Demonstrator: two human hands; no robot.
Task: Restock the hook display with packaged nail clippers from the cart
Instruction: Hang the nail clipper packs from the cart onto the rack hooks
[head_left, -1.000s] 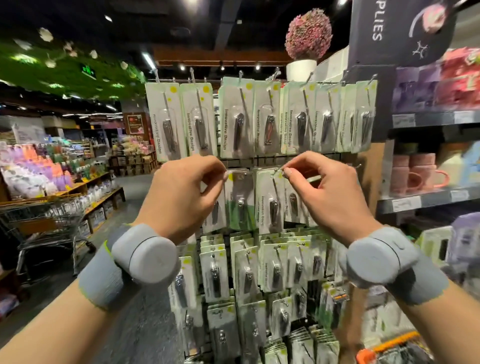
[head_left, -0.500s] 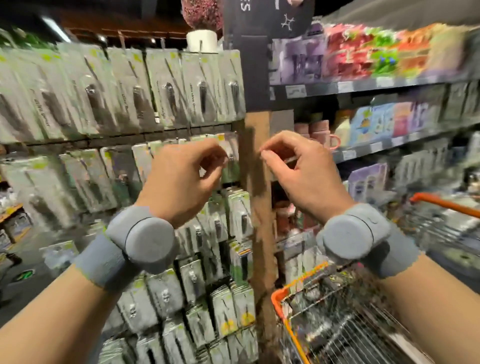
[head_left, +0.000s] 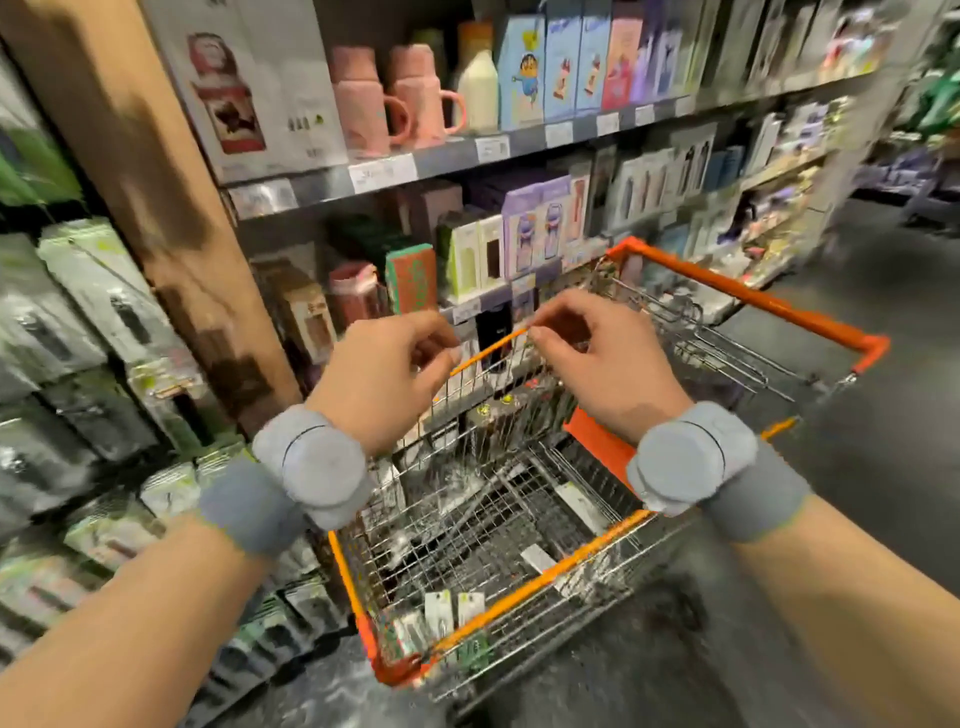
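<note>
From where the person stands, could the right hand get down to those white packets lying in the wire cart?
Probably yes. The right hand hovers above the orange-rimmed wire cart, whose top is open, and nothing lies between it and the white packets at the near end. Its fingers look curled with nothing in them.

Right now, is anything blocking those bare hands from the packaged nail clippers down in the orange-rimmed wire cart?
Nothing visible does. Left hand and right hand hover above the open-topped cart; packaged clippers lie uncovered in its near corner.
</note>
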